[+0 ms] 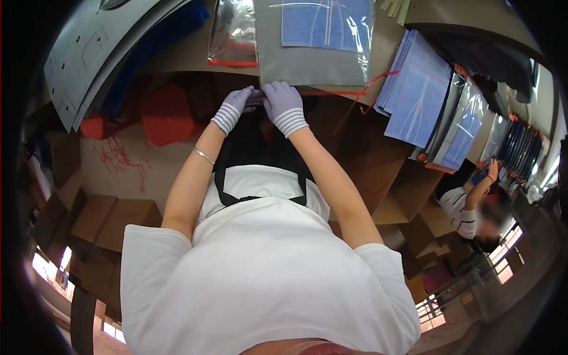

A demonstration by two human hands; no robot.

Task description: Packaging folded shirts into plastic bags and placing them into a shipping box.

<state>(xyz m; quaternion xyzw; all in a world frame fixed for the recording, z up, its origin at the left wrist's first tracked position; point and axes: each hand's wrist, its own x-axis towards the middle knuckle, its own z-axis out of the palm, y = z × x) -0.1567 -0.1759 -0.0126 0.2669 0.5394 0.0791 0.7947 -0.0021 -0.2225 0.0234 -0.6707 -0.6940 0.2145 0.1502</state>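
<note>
Centrally placed bag: a clear bag (315,65) lay flat on the surface (236,12), its lower edge at the hands; it contained a gray sheet (269,44) and a blue denim-look panel (322,23).
Adjoining film: glossy clear film (232,32) with a red edge lay directly left; whether it was joined to the bag could not be told.
Left hand: gloved (238,103), fingers bent, close to the right hand; any grip could not be confirmed.
Right hand: gloved (283,102), fingers curled at the bag's lower-left corner, partly hiding it; grip could not be confirmed.
Right stack: blue panels (414,83) overlapped beside filled clear bags (464,133).
Left stack: large gray sheets (89,56) overhung the surface.
Surface edge: a red strip (361,94) trailed over it.
Below: red plastic object (168,115); cardboard boxes (127,222).
</note>
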